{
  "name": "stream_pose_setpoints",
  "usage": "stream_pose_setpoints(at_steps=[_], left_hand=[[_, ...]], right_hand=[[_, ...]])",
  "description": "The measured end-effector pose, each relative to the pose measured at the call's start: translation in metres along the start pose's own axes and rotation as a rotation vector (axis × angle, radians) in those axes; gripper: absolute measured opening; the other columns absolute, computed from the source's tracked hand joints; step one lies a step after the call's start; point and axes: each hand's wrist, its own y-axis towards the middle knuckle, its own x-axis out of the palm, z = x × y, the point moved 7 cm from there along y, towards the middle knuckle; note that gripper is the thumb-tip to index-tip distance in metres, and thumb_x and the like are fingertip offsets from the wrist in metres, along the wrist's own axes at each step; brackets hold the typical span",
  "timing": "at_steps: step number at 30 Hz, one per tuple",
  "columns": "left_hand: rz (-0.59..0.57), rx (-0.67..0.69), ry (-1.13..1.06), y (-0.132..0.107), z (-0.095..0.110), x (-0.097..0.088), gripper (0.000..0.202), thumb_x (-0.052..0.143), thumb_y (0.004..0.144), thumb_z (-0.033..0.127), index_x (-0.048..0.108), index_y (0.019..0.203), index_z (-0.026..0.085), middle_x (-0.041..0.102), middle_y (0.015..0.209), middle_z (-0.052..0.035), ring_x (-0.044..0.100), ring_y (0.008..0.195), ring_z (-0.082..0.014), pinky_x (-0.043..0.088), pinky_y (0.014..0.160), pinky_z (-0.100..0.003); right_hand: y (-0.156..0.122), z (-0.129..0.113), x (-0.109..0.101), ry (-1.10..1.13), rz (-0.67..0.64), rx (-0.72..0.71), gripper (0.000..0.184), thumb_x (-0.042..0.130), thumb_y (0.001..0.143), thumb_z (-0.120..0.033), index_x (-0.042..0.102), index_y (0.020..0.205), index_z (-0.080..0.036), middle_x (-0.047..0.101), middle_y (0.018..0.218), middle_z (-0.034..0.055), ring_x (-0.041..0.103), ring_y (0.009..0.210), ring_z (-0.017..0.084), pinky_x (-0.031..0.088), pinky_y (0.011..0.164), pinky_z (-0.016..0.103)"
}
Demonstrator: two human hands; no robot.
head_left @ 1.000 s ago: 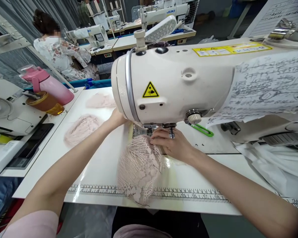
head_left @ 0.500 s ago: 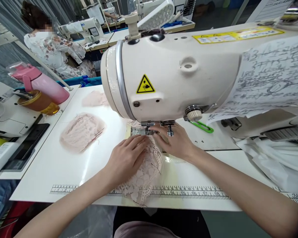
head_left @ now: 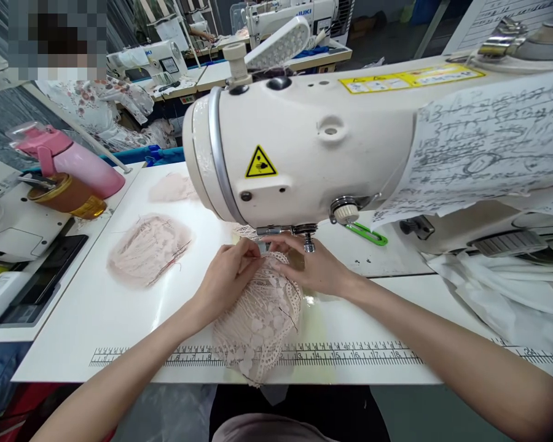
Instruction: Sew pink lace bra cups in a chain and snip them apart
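Observation:
A pale pink lace piece (head_left: 258, 319) with a scalloped edge and loose dark threads lies in front of the sewing machine (head_left: 299, 141), its near end hanging at the table's front edge. My left hand (head_left: 228, 273) pinches its upper left part, thumb against fingers. On the other side, my right hand (head_left: 311, 264) grips the lace's upper right edge beside the presser foot, with some fingers behind the metal parts. The needle area is partly hidden by my fingers and the machine head.
Left on the table lie a pink fabric piece (head_left: 150, 248) and another behind it (head_left: 172, 187). A pink bottle (head_left: 78, 159) and a brown cup (head_left: 64, 195) stand far left. Green thread snips (head_left: 368, 233) and white cloth (head_left: 502, 301) are right. A person (head_left: 101, 110) sits beyond.
My left hand has gone from lying flat on the lace to pinching it near the needle. The right hand has closed on the lace edge. The view has shifted slightly.

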Motion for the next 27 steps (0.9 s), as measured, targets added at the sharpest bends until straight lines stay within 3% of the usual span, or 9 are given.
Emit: stream_pose_setpoints(at_steps=[4, 7, 9, 12, 16, 18, 21, 24, 27], left_hand=[[-0.05, -0.108, -0.044, 0.001, -0.008, -0.002, 0.011, 0.049, 0.094, 0.033, 0.047, 0.093, 0.023, 0.057, 0.071, 0.0043, 0.048, 0.055, -0.0117, 0.033, 0.051, -0.024], [-0.07, -0.14, 0.044, 0.008, -0.014, -0.006, 0.012, 0.051, 0.091, 0.032, 0.049, 0.098, 0.022, 0.06, 0.075, 0.0028, 0.053, 0.056, -0.0123, 0.035, 0.051, -0.024], [-0.083, -0.148, 0.099, 0.015, -0.018, -0.01, 0.015, 0.055, 0.088, 0.031, 0.05, 0.098, 0.021, 0.063, 0.08, 0.0012, 0.055, 0.057, -0.0129, 0.037, 0.051, -0.025], [-0.095, -0.149, 0.155, 0.028, -0.02, -0.015, 0.02, 0.06, 0.084, 0.031, 0.054, 0.1, 0.02, 0.065, 0.086, -0.0013, 0.058, 0.061, -0.0147, 0.039, 0.051, -0.025], [-0.075, -0.142, 0.259, 0.04, -0.017, -0.019, 0.018, 0.064, 0.082, 0.028, 0.061, 0.096, 0.018, 0.067, 0.079, -0.0028, 0.061, 0.064, -0.0177, 0.041, 0.051, -0.027], [0.004, -0.058, 0.366, 0.038, -0.007, -0.021, 0.014, 0.063, 0.084, 0.022, 0.064, 0.096, 0.017, 0.069, 0.081, -0.0046, 0.064, 0.069, -0.0203, 0.045, 0.056, -0.029], [0.157, 0.228, 0.546, 0.019, 0.022, -0.016, 0.015, 0.056, 0.09, 0.016, 0.068, 0.099, 0.016, 0.072, 0.095, -0.0081, 0.066, 0.087, -0.0251, 0.052, 0.072, -0.037], [0.16, 0.448, 0.58, -0.008, 0.037, 0.005, 0.026, 0.048, 0.095, 0.02, 0.065, 0.114, 0.013, 0.069, 0.116, -0.0106, 0.064, 0.106, -0.0264, 0.053, 0.087, -0.042], [0.156, 0.492, 0.579, -0.021, 0.034, 0.018, 0.036, 0.046, 0.097, 0.022, 0.058, 0.127, 0.008, 0.062, 0.13, -0.0145, 0.059, 0.12, -0.0267, 0.052, 0.096, -0.042]], right_hand=[[-0.001, 0.008, 0.001, 0.123, 0.023, 0.159, 0.033, 0.059, 0.083, -0.026, 0.06, 0.116, -0.026, 0.063, 0.084, -0.0024, 0.046, 0.05, 0.007, 0.048, 0.058, 0.027], [-0.003, 0.011, 0.0, 0.058, 0.062, 0.187, 0.027, 0.054, 0.084, -0.02, 0.06, 0.11, -0.023, 0.06, 0.068, -0.006, 0.04, 0.043, 0.007, 0.045, 0.053, 0.025], [-0.004, 0.009, -0.002, -0.134, 0.12, 0.089, 0.03, 0.051, 0.084, -0.014, 0.061, 0.111, -0.023, 0.065, 0.073, -0.0039, 0.045, 0.046, 0.007, 0.042, 0.053, 0.024], [-0.007, -0.002, -0.002, -0.519, 0.208, -0.182, 0.032, 0.047, 0.086, -0.011, 0.064, 0.11, -0.023, 0.071, 0.099, 0.0019, 0.053, 0.057, 0.01, 0.036, 0.051, 0.024], [-0.013, -0.012, 0.005, -0.719, 0.232, -0.447, 0.027, 0.047, 0.082, -0.004, 0.07, 0.087, -0.019, 0.073, 0.103, 0.0009, 0.061, 0.075, 0.014, 0.039, 0.061, 0.029], [-0.014, -0.017, 0.005, -0.747, 0.245, -0.5, 0.029, 0.047, 0.078, -0.001, 0.07, 0.082, -0.019, 0.074, 0.099, -0.0001, 0.062, 0.077, 0.015, 0.041, 0.068, 0.032], [-0.015, -0.021, 0.004, -0.791, 0.242, -0.539, 0.031, 0.048, 0.078, -0.001, 0.072, 0.085, -0.019, 0.075, 0.091, -0.0025, 0.061, 0.07, 0.014, 0.042, 0.074, 0.033], [-0.015, -0.019, 0.005, -0.856, 0.232, -0.529, 0.03, 0.048, 0.082, -0.003, 0.072, 0.088, -0.021, 0.075, 0.089, -0.0037, 0.061, 0.069, 0.014, 0.042, 0.076, 0.034], [-0.015, -0.015, 0.005, -0.89, 0.237, -0.512, 0.028, 0.05, 0.085, -0.007, 0.073, 0.092, -0.022, 0.075, 0.095, -0.0022, 0.063, 0.071, 0.015, 0.043, 0.074, 0.034]])
